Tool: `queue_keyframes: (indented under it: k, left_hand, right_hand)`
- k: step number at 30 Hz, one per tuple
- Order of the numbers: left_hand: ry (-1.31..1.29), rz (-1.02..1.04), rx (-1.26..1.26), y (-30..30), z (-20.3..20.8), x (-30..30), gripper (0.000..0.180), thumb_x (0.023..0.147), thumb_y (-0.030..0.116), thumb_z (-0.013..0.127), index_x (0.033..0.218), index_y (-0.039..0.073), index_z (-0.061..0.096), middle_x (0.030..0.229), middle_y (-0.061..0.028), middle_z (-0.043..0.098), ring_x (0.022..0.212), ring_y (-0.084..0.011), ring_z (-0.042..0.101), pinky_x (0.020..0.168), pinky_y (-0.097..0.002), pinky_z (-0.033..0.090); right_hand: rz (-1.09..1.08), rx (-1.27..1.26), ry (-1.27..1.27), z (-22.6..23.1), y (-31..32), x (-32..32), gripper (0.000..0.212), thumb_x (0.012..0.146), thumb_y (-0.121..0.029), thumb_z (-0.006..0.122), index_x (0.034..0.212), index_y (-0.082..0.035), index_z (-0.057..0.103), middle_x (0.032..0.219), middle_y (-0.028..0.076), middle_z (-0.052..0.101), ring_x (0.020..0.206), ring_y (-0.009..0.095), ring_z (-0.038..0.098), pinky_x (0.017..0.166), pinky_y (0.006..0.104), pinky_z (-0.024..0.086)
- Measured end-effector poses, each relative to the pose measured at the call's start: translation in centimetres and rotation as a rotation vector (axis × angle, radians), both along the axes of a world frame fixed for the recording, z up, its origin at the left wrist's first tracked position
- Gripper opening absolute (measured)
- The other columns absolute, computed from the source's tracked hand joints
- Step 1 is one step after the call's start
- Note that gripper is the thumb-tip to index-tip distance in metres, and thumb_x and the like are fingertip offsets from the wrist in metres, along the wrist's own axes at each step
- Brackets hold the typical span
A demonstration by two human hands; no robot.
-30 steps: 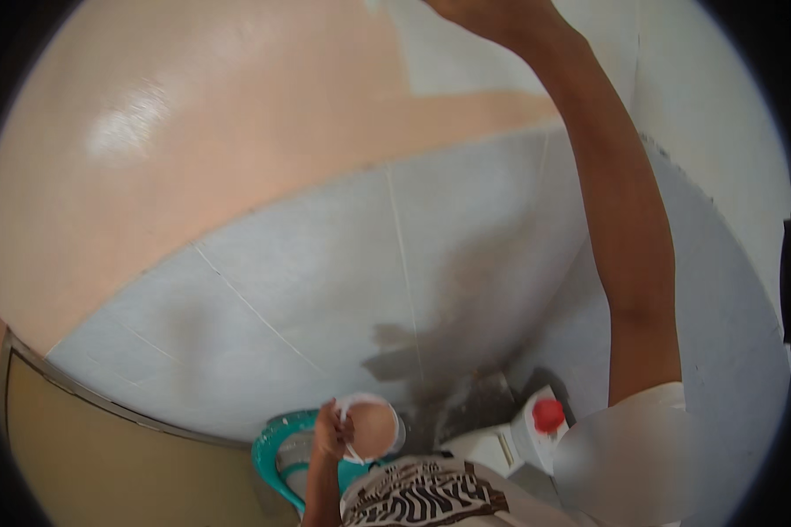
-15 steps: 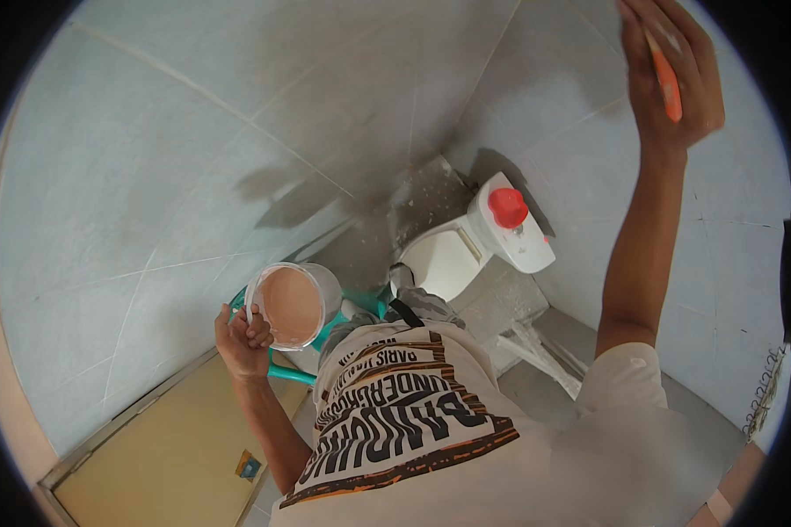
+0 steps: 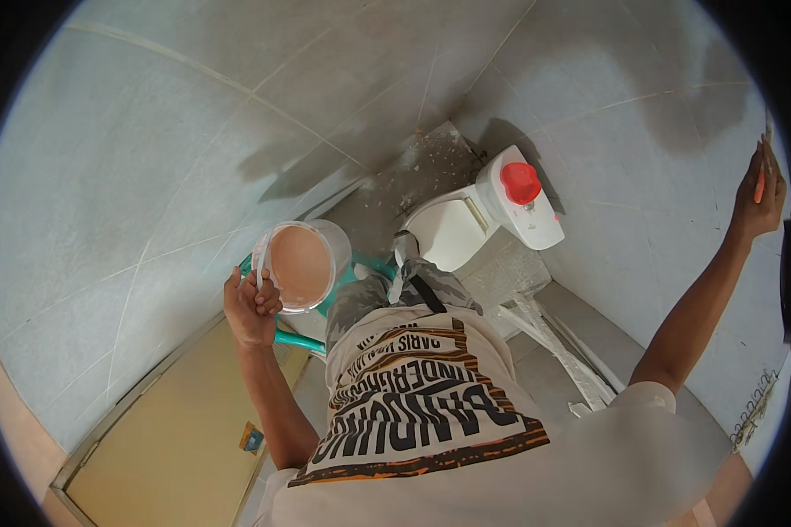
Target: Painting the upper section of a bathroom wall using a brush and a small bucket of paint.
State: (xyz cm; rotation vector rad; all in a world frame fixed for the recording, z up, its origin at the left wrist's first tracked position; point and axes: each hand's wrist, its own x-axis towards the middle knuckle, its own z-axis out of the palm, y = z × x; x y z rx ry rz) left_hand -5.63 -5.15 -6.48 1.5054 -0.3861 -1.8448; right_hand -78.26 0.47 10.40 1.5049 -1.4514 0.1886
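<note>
My left hand (image 3: 250, 307) grips the rim of a small clear bucket (image 3: 301, 263) filled with peach-coloured paint, held at chest height. My right hand (image 3: 758, 198) is stretched far out to the right, closed on an orange-handled brush (image 3: 762, 172) whose tip touches the pale tiled wall (image 3: 650, 158). The bristles are cut off at the picture's rim. Below me are my printed shirt and my legs, which stand above a teal plastic stool (image 3: 294, 338).
A white toilet (image 3: 466, 224) with a red cap on its cistern sits in the corner straight below. A yellowish door (image 3: 167, 439) is at lower left. Rolled plastic sheeting (image 3: 554, 338) lies on the floor by the toilet. Grey tiled walls close in on both sides.
The view has tilted down from the upper wall to the floor. My right arm has swung from overhead to far right. The bucket has stayed in my left hand.
</note>
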Motion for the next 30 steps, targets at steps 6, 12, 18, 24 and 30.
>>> queue_keyframes:
  k: [6,12,18,24,30]
  left_hand:
    - [0.023,-0.01,-0.018,0.4,-0.3,-0.3,0.044,0.093,0.051,0.04,0.09,0.008,0.053,0.056,0.0074,0.029,0.047,-0.0042,0.024,0.047,-0.0211,0.022]
    - [0.058,-0.038,-0.038,0.9,-0.5,-1.1,0.041,0.094,0.047,0.039,0.09,0.008,0.053,0.056,0.0072,0.029,0.047,-0.0044,0.024,0.047,-0.0216,0.022]
    - [-0.004,-0.07,-0.005,1.2,-0.9,-0.5,0.04,0.094,0.046,0.04,0.089,0.008,0.053,0.057,0.0071,0.031,0.047,-0.0042,0.025,0.047,-0.0215,0.022]
    - [-0.057,0.006,0.023,1.7,-2.9,-1.1,0.042,0.094,0.048,0.043,0.091,0.007,0.052,0.056,0.0057,0.034,0.045,-0.0057,0.027,0.044,-0.0226,0.024]
    - [0.002,-0.067,0.019,0.8,-4.4,-1.2,0.041,0.092,0.049,0.044,0.091,0.009,0.051,0.053,0.006,0.033,0.042,-0.0061,0.027,0.041,-0.0238,0.022]
  right_hand:
    - [0.001,-0.024,-0.107,-2.3,-2.2,7.8,0.014,0.084,-0.005,0.07,0.098,-0.006,0.072,0.1,0.003,0.072,0.088,0.014,0.068,0.075,0.0227,0.056]
    - [-0.055,0.006,-0.259,-2.3,-3.8,9.4,0.021,0.086,-0.006,0.068,0.106,-0.011,0.069,0.102,0.006,0.07,0.093,0.02,0.068,0.079,0.0306,0.057]
    - [-0.147,0.059,0.112,1.3,-4.5,-0.2,0.028,0.088,-0.007,0.063,0.115,-0.011,0.063,0.122,0.011,0.061,0.113,0.027,0.059,0.093,0.04,0.05]
    - [-0.022,0.173,0.172,6.2,-3.8,-7.4,0.04,0.081,-0.002,0.065,0.12,-0.01,0.059,0.135,0.018,0.05,0.126,0.037,0.046,0.108,0.0462,0.035]
    - [-0.19,0.151,0.315,7.5,-6.4,-6.5,0.05,0.08,-0.008,0.064,0.128,-0.017,0.054,0.14,0.014,0.045,0.134,0.031,0.038,0.113,0.0488,0.028]
